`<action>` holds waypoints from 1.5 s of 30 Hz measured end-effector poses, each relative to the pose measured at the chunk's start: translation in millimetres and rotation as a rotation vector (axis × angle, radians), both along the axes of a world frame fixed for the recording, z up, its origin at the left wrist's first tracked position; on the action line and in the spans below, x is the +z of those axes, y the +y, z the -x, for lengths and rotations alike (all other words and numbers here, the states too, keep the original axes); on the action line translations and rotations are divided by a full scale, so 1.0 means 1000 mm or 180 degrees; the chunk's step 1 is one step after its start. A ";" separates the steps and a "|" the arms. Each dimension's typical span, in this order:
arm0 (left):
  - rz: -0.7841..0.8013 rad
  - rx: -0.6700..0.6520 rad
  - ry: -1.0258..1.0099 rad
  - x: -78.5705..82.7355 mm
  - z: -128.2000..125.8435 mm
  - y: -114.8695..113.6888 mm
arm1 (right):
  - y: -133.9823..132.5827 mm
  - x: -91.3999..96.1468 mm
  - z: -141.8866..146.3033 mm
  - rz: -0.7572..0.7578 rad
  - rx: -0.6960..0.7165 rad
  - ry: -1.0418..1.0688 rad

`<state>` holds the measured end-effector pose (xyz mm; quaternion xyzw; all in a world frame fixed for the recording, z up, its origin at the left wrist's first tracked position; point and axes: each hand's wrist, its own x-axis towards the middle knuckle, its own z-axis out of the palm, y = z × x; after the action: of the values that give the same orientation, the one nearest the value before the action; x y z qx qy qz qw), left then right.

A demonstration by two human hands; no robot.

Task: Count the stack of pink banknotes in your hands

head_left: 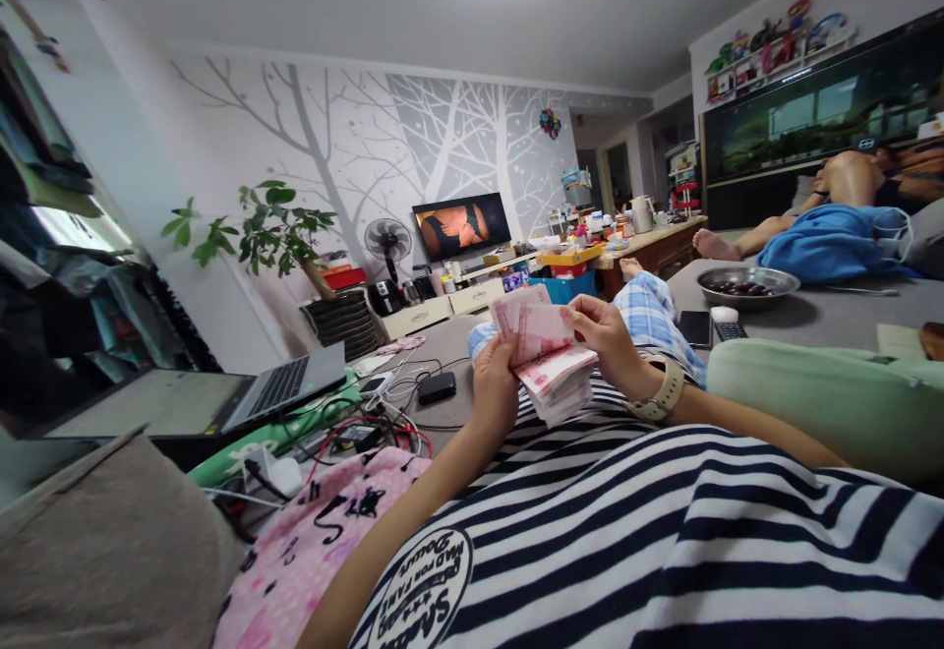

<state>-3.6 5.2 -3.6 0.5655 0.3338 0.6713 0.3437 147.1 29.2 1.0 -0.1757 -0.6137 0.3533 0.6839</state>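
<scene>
A thick stack of pinkish-red banknotes (553, 374) is in my hands, above my lap and the striped shirt. My left hand (496, 383) grips the stack at its left side, thumb on top. Part of the notes stands raised and fanned upward from the rest. My right hand (601, 334), with a pale watch (662, 391) on its wrist, pinches the upper right edge of a raised banknote (542, 327) between thumb and fingers. The lower notes hang loosely spread beneath. How many notes each hand grips I cannot tell.
On the left, an open laptop (276, 393) sits among tangled cables and a black box (437, 388). To the right lie a metal bowl (748, 287) of dark fruit, a phone (695, 328) and a green cushion (818, 403). Another person's bare leg (767, 221) rests beyond.
</scene>
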 end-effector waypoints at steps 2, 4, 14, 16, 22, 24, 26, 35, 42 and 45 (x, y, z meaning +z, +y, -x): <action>-0.0127 0.0405 0.0362 0.003 0.003 -0.006 | 0.000 -0.001 0.000 0.0013 -0.0031 -0.0013; -0.0327 0.0886 0.0868 0.006 0.006 -0.010 | 0.000 0.000 0.000 0.0029 -0.0042 -0.0014; -0.0861 0.1766 0.2272 -0.009 0.022 0.003 | -0.006 0.003 0.000 -0.0097 -0.0029 0.0020; -0.0909 0.1816 0.2341 -0.011 0.023 0.005 | -0.006 0.003 0.000 -0.0091 -0.0017 0.0040; -0.1025 0.1689 0.2218 -0.008 0.021 0.001 | -0.007 0.003 0.001 -0.0038 0.0001 0.0033; -0.1033 0.1663 0.2165 -0.006 0.020 0.000 | -0.007 0.003 0.000 -0.0033 0.0028 0.0047; -0.1021 0.1659 0.2137 -0.006 0.020 -0.001 | -0.007 0.003 0.000 -0.0036 0.0044 0.0040; -0.0756 0.1440 0.1683 0.004 0.011 -0.012 | -0.007 0.002 0.000 -0.0052 0.0046 0.0008; -0.0549 0.1269 0.1260 0.009 0.005 -0.018 | -0.009 0.004 0.000 -0.0083 0.0018 0.0000; -0.0561 0.1281 0.1270 0.009 0.005 -0.017 | -0.010 0.005 0.000 -0.0059 0.0000 0.0011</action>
<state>-8.4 -12.2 5.7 0.6364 0.4407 0.6279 0.0808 147.0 19.0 5.9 -0.1688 -0.6157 0.3479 0.6866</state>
